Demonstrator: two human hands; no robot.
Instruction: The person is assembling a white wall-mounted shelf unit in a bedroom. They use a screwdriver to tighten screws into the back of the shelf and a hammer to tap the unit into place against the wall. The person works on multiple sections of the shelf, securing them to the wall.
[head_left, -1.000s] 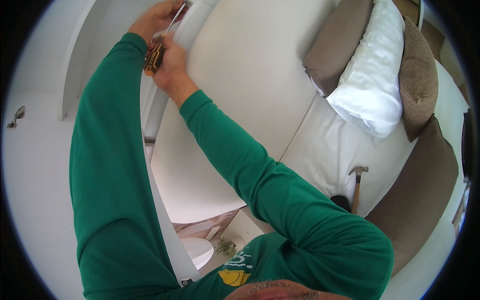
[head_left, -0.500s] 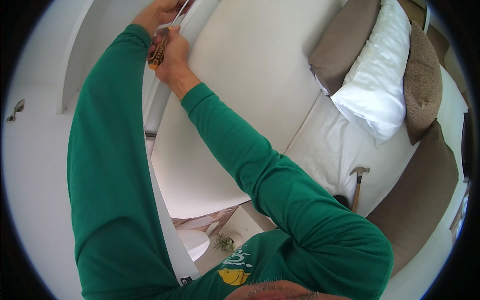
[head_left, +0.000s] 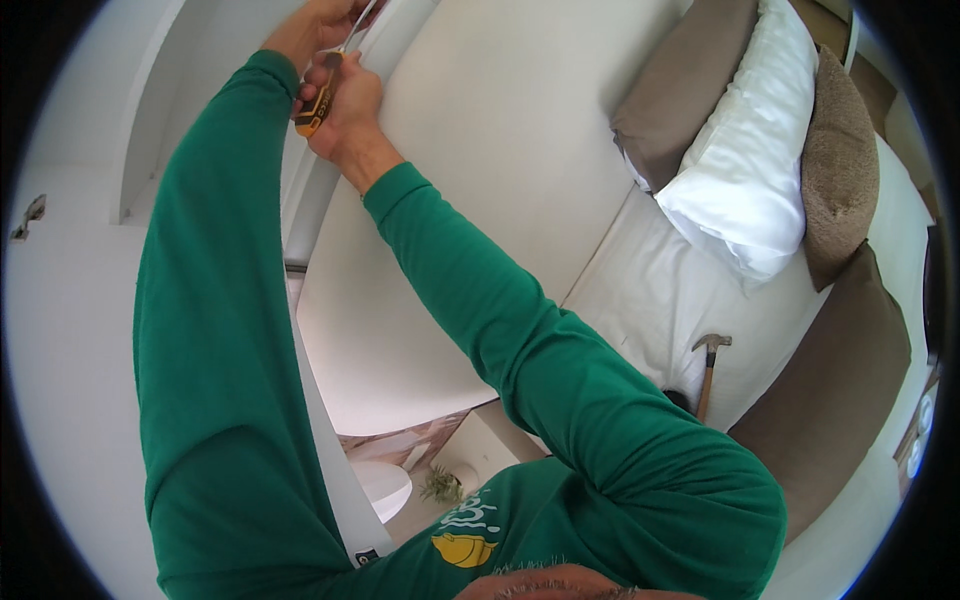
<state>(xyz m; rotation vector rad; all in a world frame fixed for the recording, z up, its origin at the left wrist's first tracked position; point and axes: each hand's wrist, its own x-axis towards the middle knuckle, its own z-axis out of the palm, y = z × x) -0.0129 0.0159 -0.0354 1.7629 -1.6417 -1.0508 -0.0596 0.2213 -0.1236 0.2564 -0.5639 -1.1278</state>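
Observation:
My right hand is wrapped round the black and yellow handle of a screwdriver. Its thin metal shaft points up and to the right, toward the upper edge of the picture. Close to that shaft, my left hand has its fingers bent beside a white frame edge. The top of the picture cuts off part of the left hand, and whatever its fingertips pinch is hidden. The screwdriver's tip cannot be seen clearly either.
A white cabinet panel with a metal hinge stands at left. Beyond my right arm a large pale panel lies by a bed with a white pillow, brown cushions and a hammer. A potted plant sits low.
The screwdriver handle looks slightly turned in my right hand. Both hands stay in almost the same place, while the bed and hammer shift slightly left in the view.

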